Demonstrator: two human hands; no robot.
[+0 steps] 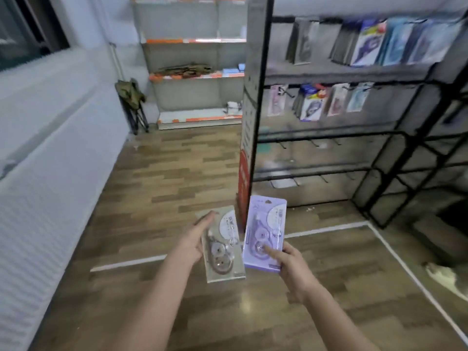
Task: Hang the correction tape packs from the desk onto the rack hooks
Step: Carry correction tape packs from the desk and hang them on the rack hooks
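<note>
The right hand (291, 264) pinches a purple pack (264, 231), the left hand (196, 236) holds a grey pack (224, 249); both unhung, near the rack (354, 133).

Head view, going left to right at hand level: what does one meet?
Left hand → grey card correction tape pack → purple card correction tape pack → right hand → black wire rack, further back.

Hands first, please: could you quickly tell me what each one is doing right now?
Left hand: grips the beige carded correction tape pack.
Right hand: grips the lilac carded correction tape pack.
</note>
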